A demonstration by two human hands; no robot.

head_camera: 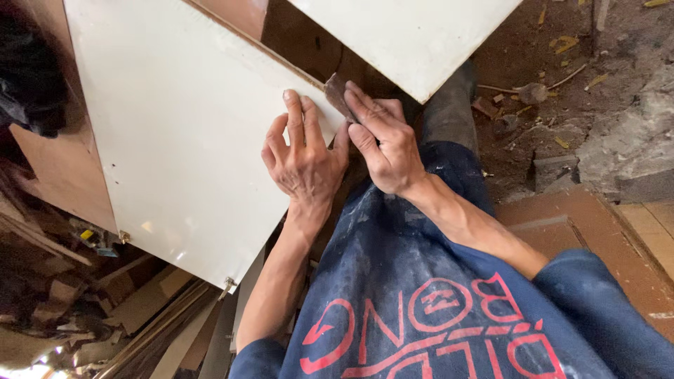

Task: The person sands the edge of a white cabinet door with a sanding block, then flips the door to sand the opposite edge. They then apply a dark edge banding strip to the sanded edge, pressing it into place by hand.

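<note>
While the left hand [303,158] lies flat, fingers spread, on the white panel [175,133], the right hand [382,144] pinches a brown sanding block [337,95] against the panel's edge; wood scraps [105,309] lie below.

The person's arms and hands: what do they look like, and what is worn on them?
Both hands, left hand and right hand, are bare, without gloves or rings. The forearms are bare too. Blue sleeves, pushed up near the elbows, belong to a dusty blue top with red print.
</note>
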